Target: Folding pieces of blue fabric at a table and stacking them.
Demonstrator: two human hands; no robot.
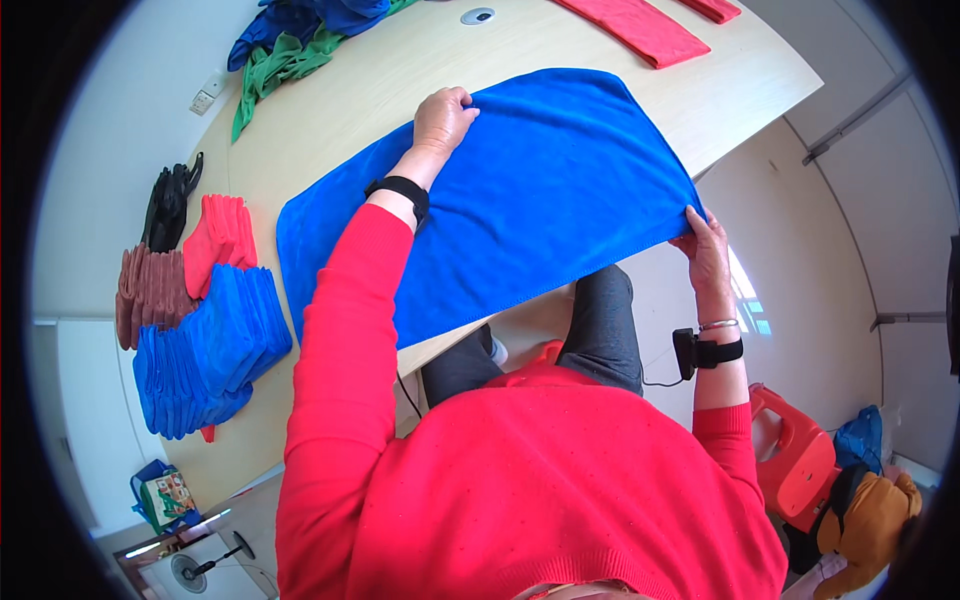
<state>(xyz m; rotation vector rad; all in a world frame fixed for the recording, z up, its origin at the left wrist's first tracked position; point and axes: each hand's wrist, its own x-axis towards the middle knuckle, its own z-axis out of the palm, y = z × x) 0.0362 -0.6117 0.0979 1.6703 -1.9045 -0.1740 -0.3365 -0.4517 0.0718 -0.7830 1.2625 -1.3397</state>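
Observation:
A blue cloth towel (pixel 540 190) lies spread over the pale wooden table (pixel 400 62), its near edge reaching past the table's front edge. At the towel's far edge my left hand (pixel 443 122) is closed, fingers curled into a pinch on the cloth. My right hand (pixel 708 250) grips the towel's right corner between thumb and fingers, just off the table's edge. Faint creases run across the cloth between the two hands.
Folded blue towels (pixel 215 335) are stacked at the left, beside brown ones (pixel 150 290), red ones (pixel 222 240) and a black glove (pixel 170 205). Crumpled green cloth (pixel 285 65) lies at the far left, folded red cloth (pixel 640 30) at the far right. A red chair (pixel 800 460) stands lower right.

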